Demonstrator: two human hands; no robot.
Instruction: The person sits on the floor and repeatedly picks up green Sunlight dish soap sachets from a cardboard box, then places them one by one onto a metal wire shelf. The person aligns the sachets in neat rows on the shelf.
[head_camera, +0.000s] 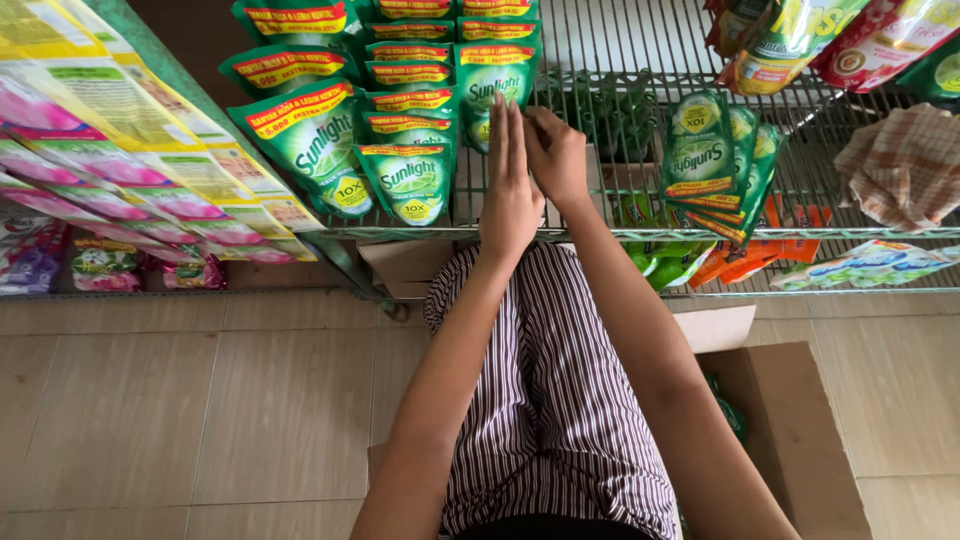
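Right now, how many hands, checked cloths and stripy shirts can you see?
Hands: 2 (left hand, right hand)
Checked cloth: 1
Striped shirt: 1
Total: 4

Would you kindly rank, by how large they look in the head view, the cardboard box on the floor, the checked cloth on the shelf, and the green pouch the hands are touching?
1. Cardboard box, though it lies nearest the camera.
2. Checked cloth.
3. Green pouch, partly hidden by the left hand and right hand, so its rank below the cloth is unsure.
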